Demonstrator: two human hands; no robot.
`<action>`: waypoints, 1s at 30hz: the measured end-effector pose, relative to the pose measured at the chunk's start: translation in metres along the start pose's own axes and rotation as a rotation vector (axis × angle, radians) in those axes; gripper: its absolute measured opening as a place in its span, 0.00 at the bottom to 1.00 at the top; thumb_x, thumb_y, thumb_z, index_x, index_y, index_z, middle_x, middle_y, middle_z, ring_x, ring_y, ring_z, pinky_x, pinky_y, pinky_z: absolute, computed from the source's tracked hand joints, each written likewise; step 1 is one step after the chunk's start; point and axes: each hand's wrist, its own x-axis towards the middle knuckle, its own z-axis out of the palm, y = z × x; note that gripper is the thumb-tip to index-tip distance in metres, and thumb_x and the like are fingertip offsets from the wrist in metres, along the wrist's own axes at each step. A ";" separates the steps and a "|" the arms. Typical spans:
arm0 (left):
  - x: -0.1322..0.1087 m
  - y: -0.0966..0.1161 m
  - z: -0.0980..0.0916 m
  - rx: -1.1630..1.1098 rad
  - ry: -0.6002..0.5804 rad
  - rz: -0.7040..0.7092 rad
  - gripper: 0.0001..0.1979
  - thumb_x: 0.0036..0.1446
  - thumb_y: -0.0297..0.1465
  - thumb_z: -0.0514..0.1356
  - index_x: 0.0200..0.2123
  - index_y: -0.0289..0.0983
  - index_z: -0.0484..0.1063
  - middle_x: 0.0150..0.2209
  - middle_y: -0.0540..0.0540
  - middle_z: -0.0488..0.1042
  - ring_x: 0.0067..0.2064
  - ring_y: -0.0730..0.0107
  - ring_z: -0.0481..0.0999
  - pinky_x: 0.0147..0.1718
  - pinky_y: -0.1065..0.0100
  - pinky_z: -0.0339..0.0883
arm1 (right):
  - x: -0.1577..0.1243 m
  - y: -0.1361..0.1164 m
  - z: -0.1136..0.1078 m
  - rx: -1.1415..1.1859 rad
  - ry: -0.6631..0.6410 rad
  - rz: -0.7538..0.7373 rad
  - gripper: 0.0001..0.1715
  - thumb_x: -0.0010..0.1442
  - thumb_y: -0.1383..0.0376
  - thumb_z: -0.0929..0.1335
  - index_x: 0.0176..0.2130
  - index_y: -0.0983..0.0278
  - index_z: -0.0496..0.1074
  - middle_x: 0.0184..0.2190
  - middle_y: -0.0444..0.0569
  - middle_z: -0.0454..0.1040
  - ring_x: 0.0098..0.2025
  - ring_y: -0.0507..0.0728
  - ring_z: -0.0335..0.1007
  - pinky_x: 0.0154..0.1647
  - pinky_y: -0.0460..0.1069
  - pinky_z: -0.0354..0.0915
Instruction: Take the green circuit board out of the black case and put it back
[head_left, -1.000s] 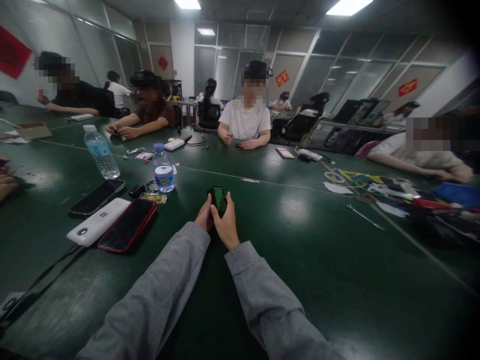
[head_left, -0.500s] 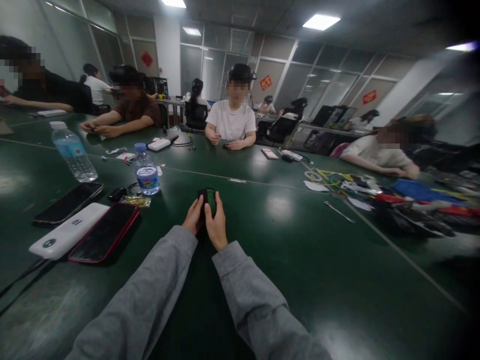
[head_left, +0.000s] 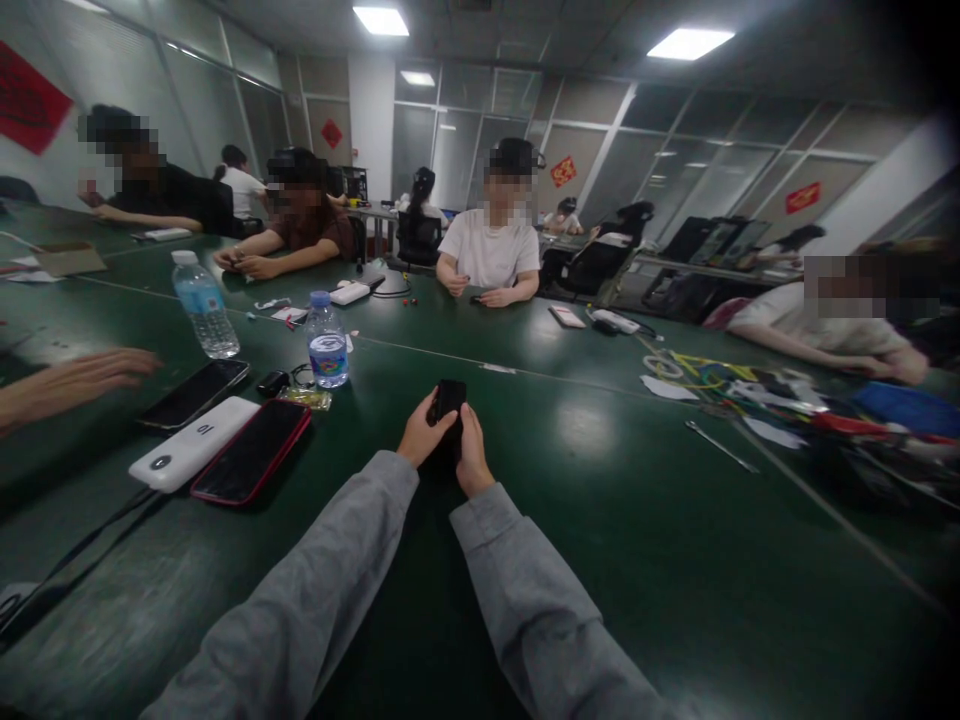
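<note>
- Partly hidden: a small black device sits near the center, above the green bench; fingers and thumbs cover its sides, and its lower end is lost in shadow.
- Cut off: a neighbor's hand, blurred and stretched flat, enters at the left edge near a dark phone; the rest of that person is out of view.
- Hard to make out: the tangle of cables at the right, where yellow strands merge into a dim heap beside a blue item.
- Materials: the device is a dark block with squared corners; the bench is smooth and glossy, reflecting ceiling light; the wearer's gray sleeves are soft, wrinkled cloth.
- Left of the hands: a white power bank of hard plastic (marked 10, upside down from here) lies between the dark phone and a red-edged phone. Beyond stand two clear plastic bottles, one with a blue cap, one with a white cap.
- Right of the hands: a slim metal wrench lies well apart from them.
- Left hand: curled around the device's left side, thumb across its near face.
- Right hand: pressed along the device's right side, fingers bent, so both are clamped on it.
</note>
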 end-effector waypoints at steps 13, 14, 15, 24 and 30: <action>-0.012 0.019 0.007 0.256 0.021 0.175 0.28 0.47 0.35 0.70 0.52 0.39 0.71 0.52 0.38 0.73 0.52 0.55 0.74 0.56 0.53 0.64 | -0.006 -0.028 0.004 0.194 0.014 0.325 0.25 0.67 0.51 0.62 0.43 0.68 0.76 0.32 0.51 0.81 0.35 0.56 0.78 0.40 0.49 0.74; -0.012 0.020 0.007 0.298 0.015 0.196 0.26 0.48 0.35 0.69 0.52 0.39 0.72 0.52 0.38 0.73 0.52 0.55 0.73 0.56 0.53 0.64 | -0.006 -0.029 0.004 0.213 0.014 0.330 0.25 0.67 0.51 0.61 0.42 0.68 0.76 0.32 0.51 0.81 0.36 0.55 0.78 0.40 0.49 0.74; -0.012 0.021 0.007 0.336 0.009 0.217 0.24 0.50 0.35 0.68 0.52 0.38 0.72 0.52 0.38 0.73 0.53 0.55 0.73 0.56 0.53 0.63 | -0.006 -0.030 0.003 0.235 0.016 0.331 0.25 0.67 0.52 0.61 0.41 0.67 0.76 0.32 0.50 0.81 0.36 0.55 0.78 0.40 0.49 0.74; -0.002 0.026 -0.002 0.287 -0.054 0.176 0.24 0.53 0.36 0.65 0.53 0.38 0.71 0.53 0.39 0.74 0.52 0.57 0.74 0.54 0.55 0.66 | 0.002 -0.025 -0.004 0.285 0.055 0.298 0.17 0.69 0.59 0.61 0.38 0.64 0.75 0.27 0.44 0.79 0.28 0.51 0.76 0.37 0.47 0.75; 0.009 0.036 -0.013 0.244 -0.020 0.167 0.24 0.51 0.36 0.66 0.52 0.37 0.71 0.52 0.39 0.74 0.51 0.58 0.75 0.54 0.55 0.66 | 0.005 -0.022 -0.003 0.275 0.119 0.243 0.17 0.70 0.61 0.60 0.38 0.63 0.74 0.27 0.42 0.79 0.26 0.50 0.75 0.36 0.46 0.74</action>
